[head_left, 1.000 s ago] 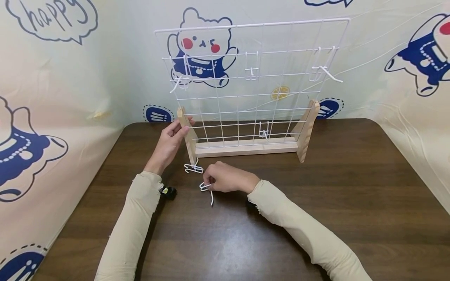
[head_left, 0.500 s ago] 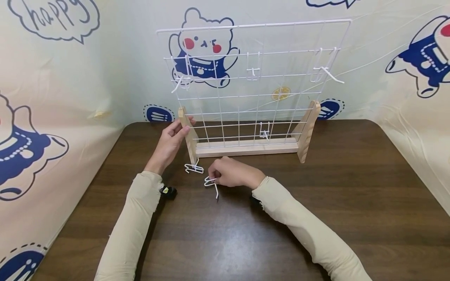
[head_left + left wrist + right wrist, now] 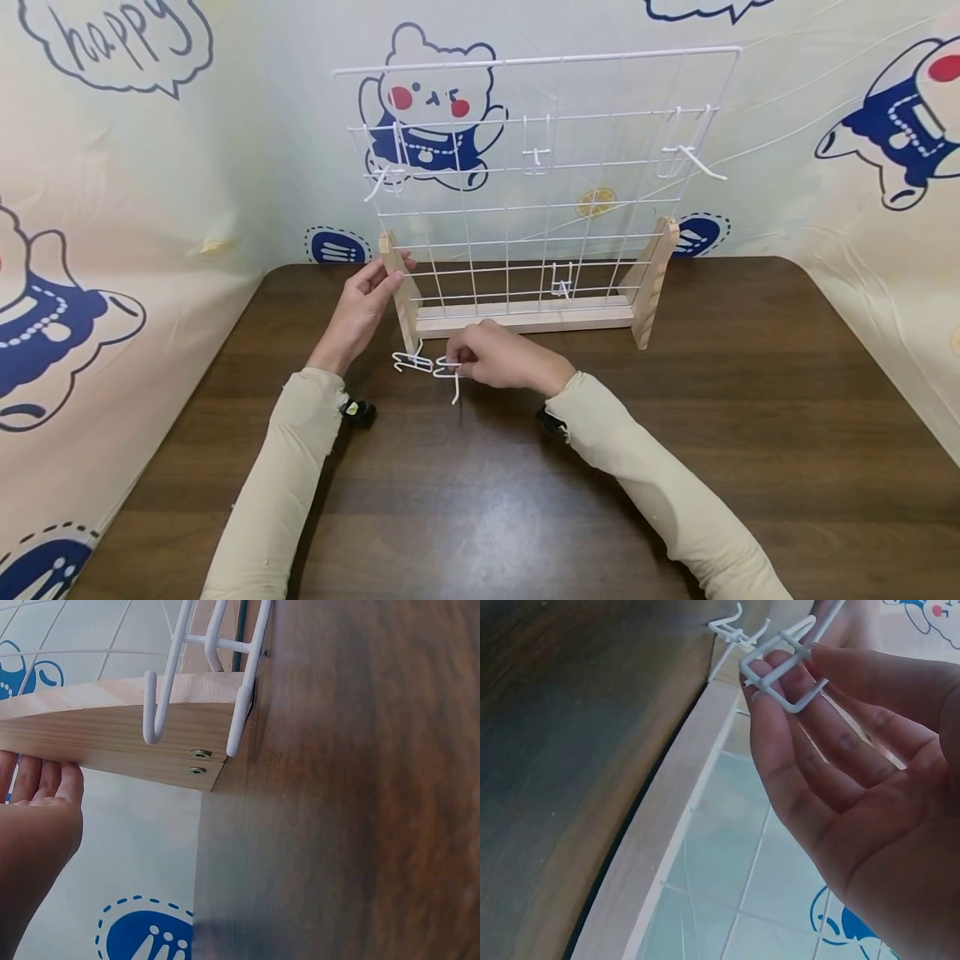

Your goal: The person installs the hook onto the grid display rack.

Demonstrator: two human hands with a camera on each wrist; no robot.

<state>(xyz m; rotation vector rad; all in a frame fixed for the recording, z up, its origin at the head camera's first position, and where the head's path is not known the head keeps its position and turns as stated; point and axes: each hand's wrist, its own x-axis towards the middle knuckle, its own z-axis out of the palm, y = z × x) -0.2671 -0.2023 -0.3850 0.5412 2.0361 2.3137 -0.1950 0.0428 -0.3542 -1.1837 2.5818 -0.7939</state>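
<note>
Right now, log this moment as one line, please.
left hand: holds left upright | right hand: pinches white hook | second hook: beside left upright | grid: four hooks hung

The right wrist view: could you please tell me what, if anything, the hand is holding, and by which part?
The right hand pinches a white wire hook by its looped frame; the end of its prong is free.

Head: in front of and above rack (image 3: pixel 525 316), facing forward-down; farthest out. Left wrist: close, rolled, facing outer side of rack's left end (image 3: pixel 112 739). Right wrist: close, rolled, sighting along rack's base (image 3: pixel 664 817). Wrist views share loose hook (image 3: pixel 211 643) by rack's left end.
</note>
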